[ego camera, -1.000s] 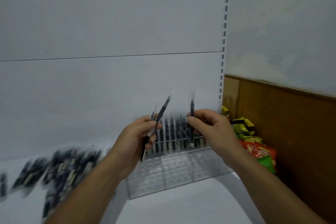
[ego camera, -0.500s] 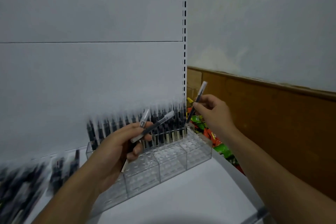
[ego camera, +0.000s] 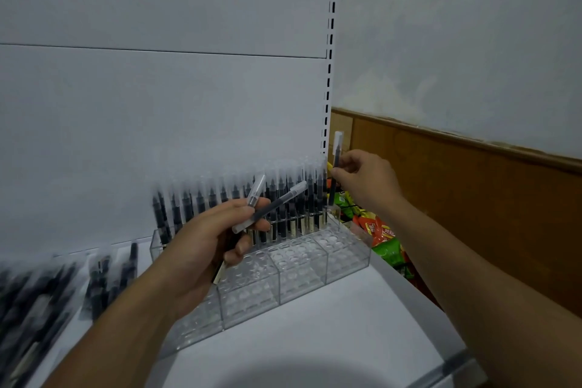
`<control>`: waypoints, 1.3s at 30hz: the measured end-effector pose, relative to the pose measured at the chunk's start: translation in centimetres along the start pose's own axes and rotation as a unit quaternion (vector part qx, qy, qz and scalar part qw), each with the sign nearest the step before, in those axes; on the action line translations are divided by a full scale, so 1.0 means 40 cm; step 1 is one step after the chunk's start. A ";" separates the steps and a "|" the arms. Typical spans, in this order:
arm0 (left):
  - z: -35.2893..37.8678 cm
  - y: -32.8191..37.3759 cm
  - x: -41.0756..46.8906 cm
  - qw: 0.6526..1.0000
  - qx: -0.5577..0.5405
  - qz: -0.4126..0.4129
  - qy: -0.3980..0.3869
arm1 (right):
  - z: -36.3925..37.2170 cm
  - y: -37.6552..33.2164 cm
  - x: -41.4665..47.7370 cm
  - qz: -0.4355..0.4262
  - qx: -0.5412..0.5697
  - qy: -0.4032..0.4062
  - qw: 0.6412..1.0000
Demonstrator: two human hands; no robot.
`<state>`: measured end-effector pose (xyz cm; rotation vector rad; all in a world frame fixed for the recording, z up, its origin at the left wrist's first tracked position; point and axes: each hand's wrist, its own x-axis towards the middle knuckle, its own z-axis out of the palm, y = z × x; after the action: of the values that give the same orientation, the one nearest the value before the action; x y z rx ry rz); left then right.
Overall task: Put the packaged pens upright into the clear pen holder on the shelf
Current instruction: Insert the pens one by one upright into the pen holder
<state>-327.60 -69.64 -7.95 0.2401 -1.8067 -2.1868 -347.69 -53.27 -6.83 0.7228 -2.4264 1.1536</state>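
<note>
A clear pen holder [ego camera: 299, 274] with rows of round holes stands on the white shelf [ego camera: 330, 340]. Its back row is filled with several upright black packaged pens [ego camera: 283, 198]. My right hand [ego camera: 365, 179] pinches one packaged pen [ego camera: 336, 167] upright, its lower end at the holder's back right corner. My left hand [ego camera: 208, 242] hovers over the holder's left half and grips two packaged pens [ego camera: 271, 206] that point up and to the right.
A heap of loose packaged pens [ego camera: 47, 290] lies on the shelf at the left. Colourful snack bags [ego camera: 378, 233] sit beyond the shelf's right end, before a brown wall panel [ego camera: 472, 198]. The slotted shelf upright [ego camera: 330, 50] rises behind the holder.
The view has shifted, so the holder now sits more centrally. My right hand has turned its pen from tilted to upright and brought it down to the holder's back right corner. My left hand keeps its pens.
</note>
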 end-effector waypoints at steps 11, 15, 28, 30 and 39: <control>0.000 0.000 -0.002 1.000 0.006 -0.001 -0.004 | 0.012 -0.001 0.001 0.033 -0.069 -0.113 0.991; 0.003 0.001 -0.005 1.000 0.002 -0.001 -0.001 | 0.010 -0.008 0.003 0.048 -0.114 -0.103 0.987; -0.001 -0.001 -0.006 1.000 -0.004 0.009 -0.008 | 0.004 -0.019 -0.021 0.049 -0.110 -0.184 0.976; 0.001 0.001 -0.007 1.000 -0.009 0.011 -0.007 | 0.001 -0.013 -0.027 0.051 -0.113 -0.179 0.976; 0.007 0.030 -0.018 0.999 -0.019 0.024 -0.010 | -0.078 -0.139 -0.151 0.045 0.123 -0.223 0.966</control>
<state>-326.88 -69.35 -6.78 0.1660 -1.7613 -2.1955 -339.27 -52.02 -4.66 1.0558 -2.7273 1.4823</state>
